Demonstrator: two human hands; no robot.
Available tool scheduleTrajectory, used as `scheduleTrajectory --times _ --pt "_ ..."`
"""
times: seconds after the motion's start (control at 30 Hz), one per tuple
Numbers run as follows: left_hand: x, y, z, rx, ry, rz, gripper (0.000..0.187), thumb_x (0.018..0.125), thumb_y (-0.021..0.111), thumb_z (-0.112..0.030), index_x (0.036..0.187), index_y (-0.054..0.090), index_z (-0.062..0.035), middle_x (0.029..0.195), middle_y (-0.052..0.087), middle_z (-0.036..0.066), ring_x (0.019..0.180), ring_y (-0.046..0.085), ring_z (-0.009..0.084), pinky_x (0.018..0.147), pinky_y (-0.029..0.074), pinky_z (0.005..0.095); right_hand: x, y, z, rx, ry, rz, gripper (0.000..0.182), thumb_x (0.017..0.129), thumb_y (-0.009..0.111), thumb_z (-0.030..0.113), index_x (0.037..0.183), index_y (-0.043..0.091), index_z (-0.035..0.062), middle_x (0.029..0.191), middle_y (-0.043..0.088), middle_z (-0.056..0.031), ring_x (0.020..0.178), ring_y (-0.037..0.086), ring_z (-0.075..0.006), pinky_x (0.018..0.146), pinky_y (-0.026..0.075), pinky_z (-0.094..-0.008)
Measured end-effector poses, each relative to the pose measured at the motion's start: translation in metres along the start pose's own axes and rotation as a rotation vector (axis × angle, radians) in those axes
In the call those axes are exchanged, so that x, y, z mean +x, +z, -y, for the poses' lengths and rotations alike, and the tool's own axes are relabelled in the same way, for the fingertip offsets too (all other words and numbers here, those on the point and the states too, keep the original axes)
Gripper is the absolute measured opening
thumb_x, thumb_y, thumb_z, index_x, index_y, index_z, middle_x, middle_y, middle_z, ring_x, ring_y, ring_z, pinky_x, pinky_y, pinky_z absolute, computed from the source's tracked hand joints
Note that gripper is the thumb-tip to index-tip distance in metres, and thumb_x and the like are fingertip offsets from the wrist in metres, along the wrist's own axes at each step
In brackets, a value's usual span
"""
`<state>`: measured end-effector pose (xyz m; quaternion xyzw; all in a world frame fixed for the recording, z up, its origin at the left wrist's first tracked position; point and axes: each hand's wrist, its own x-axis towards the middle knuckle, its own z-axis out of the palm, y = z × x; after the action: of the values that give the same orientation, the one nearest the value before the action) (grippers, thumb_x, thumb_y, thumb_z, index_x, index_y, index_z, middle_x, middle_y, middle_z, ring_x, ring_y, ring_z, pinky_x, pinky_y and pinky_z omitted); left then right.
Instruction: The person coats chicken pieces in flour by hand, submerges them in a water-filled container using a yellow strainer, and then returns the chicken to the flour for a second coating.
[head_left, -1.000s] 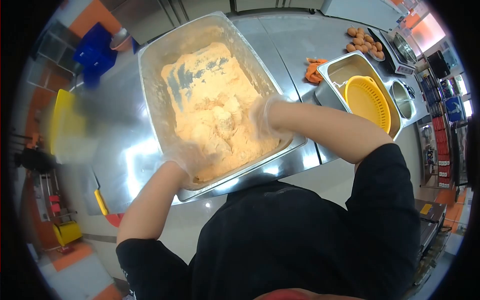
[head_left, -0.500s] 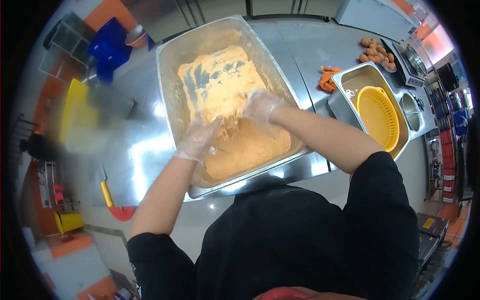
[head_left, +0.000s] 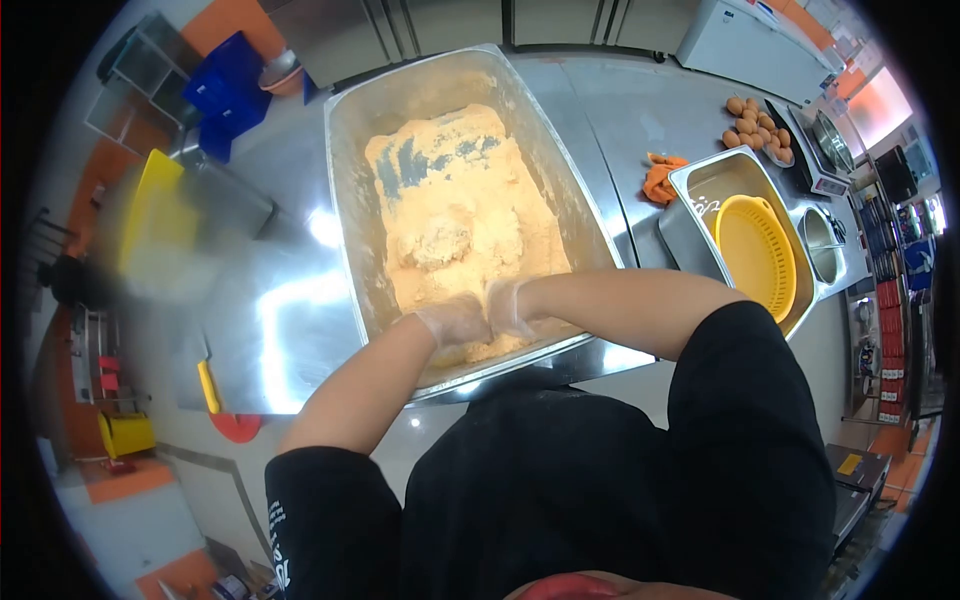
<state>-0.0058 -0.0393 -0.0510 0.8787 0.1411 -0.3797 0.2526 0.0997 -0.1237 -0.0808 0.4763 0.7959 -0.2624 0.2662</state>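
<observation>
A deep metal tray (head_left: 345, 215) holds a layer of pale orange-yellow floury mixture (head_left: 535, 235), with crumbly clumps heaped near its middle. Both my hands wear clear plastic gloves and are down in the mixture at the tray's near end. My left hand (head_left: 455, 321) lies close beside my right hand (head_left: 508, 308), their inner sides nearly touching. The fingers of both hands are hidden by the mixture and by the hands themselves, so what they hold cannot be made out. Toward the tray's far end, streaks of bare metal floor show through.
On the right stand a metal pan (head_left: 690, 235) with a yellow basket (head_left: 757, 260), an orange cloth (head_left: 662, 178), brown eggs (head_left: 750, 122) and a scale (head_left: 825, 180). Leftward are a blurred yellow-edged container (head_left: 160, 215), a yellow-handled tool (head_left: 208, 385) and blue bins (head_left: 228, 85).
Both hands have moved toward me and closer together, from the tray's middle to its near end. Clumps of mixture now sit where they were. The view has shifted slightly.
</observation>
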Motion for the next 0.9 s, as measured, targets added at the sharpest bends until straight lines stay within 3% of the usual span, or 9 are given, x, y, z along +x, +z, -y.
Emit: scheduleTrajectory --times 0.13,0.23,0.3,0.37,0.53,0.63,0.73,0.83,0.9 --pt "-0.042 -0.041 -0.007 -0.346 -0.15 -0.428 0.06 0.073 0.068 -0.043 0.109 0.063 0.0046 0.108 0.065 0.023 0.11 0.058 0.034 0.091 0.045 0.0389 -0.04 -0.037 -0.03 0.021 0.236 -0.377 0.018 0.073 0.06 0.015 0.082 0.071 0.0029 0.079 0.07 -0.0119 0.077 0.067 -0.0308 0.07 0.053 -0.0388" --pt "-0.059 -0.062 -0.018 0.258 -0.233 -0.466 0.068 0.072 0.072 -0.044 0.116 0.058 0.0059 0.117 0.062 0.019 0.118 0.052 0.0363 0.098 0.041 0.0417 -0.08 -0.071 -0.044 0.511 0.589 -0.455 0.021 0.076 0.061 0.019 0.086 0.071 0.0045 0.089 0.07 -0.0165 0.087 0.067 -0.0317 0.075 0.053 -0.0374" --pt "-0.005 -0.041 0.013 0.298 -0.129 -0.389 0.073 0.071 0.073 -0.045 0.122 0.054 0.0043 0.121 0.061 0.017 0.123 0.048 0.0376 0.101 0.039 0.0434 -0.075 -0.069 -0.045 0.625 0.659 -0.377 0.031 0.077 0.06 0.025 0.098 0.068 0.0031 0.114 0.06 -0.0212 0.106 0.06 -0.0296 0.083 0.05 -0.037" --pt "0.028 -0.035 0.026 0.309 -0.121 -0.369 0.074 0.074 0.071 -0.043 0.127 0.048 0.0032 0.123 0.06 0.017 0.124 0.048 0.0376 0.102 0.038 0.0436 -0.053 -0.062 -0.049 0.618 0.704 -0.351 0.038 0.077 0.06 0.028 0.104 0.066 0.0021 0.124 0.056 -0.0231 0.114 0.057 -0.0288 0.087 0.049 -0.0368" --pt "0.05 -0.031 0.046 0.101 -0.161 -0.678 0.058 0.086 0.059 -0.031 0.13 0.046 0.0035 0.119 0.06 0.02 0.116 0.055 0.0339 0.096 0.045 0.0403 -0.015 -0.044 -0.039 0.486 0.64 -0.346 0.039 0.072 0.066 0.023 0.104 0.067 0.0011 0.105 0.065 -0.0213 0.1 0.064 -0.0305 0.084 0.051 -0.0379" --pt "0.025 -0.032 0.046 0.173 -0.036 -0.666 0.047 0.089 0.054 -0.025 0.127 0.05 0.0018 0.118 0.06 0.021 0.109 0.06 0.0315 0.09 0.049 0.0381 -0.031 -0.049 -0.033 0.478 0.576 -0.482 0.035 0.07 0.067 0.02 0.099 0.068 0.0004 0.093 0.068 -0.0204 0.09 0.066 -0.0318 0.079 0.052 -0.0383" --pt "-0.059 -0.066 -0.015 0.152 -0.179 -0.373 0.043 0.088 0.055 -0.027 0.123 0.054 -0.0008 0.116 0.062 0.018 0.107 0.061 0.0313 0.088 0.049 0.0384 -0.095 -0.099 -0.005 0.332 0.458 -0.313 0.029 0.071 0.065 0.015 0.097 0.071 0.0028 0.094 0.068 -0.0163 0.092 0.066 -0.0303 0.08 0.052 -0.0354" --pt "-0.051 -0.055 -0.009 0.343 -0.227 -0.381 0.045 0.088 0.058 -0.027 0.126 0.053 -0.0052 0.12 0.06 0.018 0.107 0.061 0.0312 0.088 0.05 0.0391 -0.067 -0.088 -0.045 0.501 0.516 -0.341 0.028 0.077 0.061 0.02 0.098 0.07 0.0038 0.096 0.068 -0.016 0.092 0.065 -0.0311 0.08 0.051 -0.0363" --pt "-0.056 -0.051 -0.003 0.309 -0.155 -0.491 0.055 0.084 0.064 -0.031 0.132 0.049 -0.0074 0.128 0.054 0.02 0.11 0.059 0.0331 0.091 0.049 0.0404 -0.049 -0.083 -0.061 0.399 0.474 -0.324 0.031 0.078 0.06 0.023 0.101 0.069 0.0042 0.1 0.068 -0.0153 0.095 0.065 -0.0309 0.082 0.051 -0.0369"
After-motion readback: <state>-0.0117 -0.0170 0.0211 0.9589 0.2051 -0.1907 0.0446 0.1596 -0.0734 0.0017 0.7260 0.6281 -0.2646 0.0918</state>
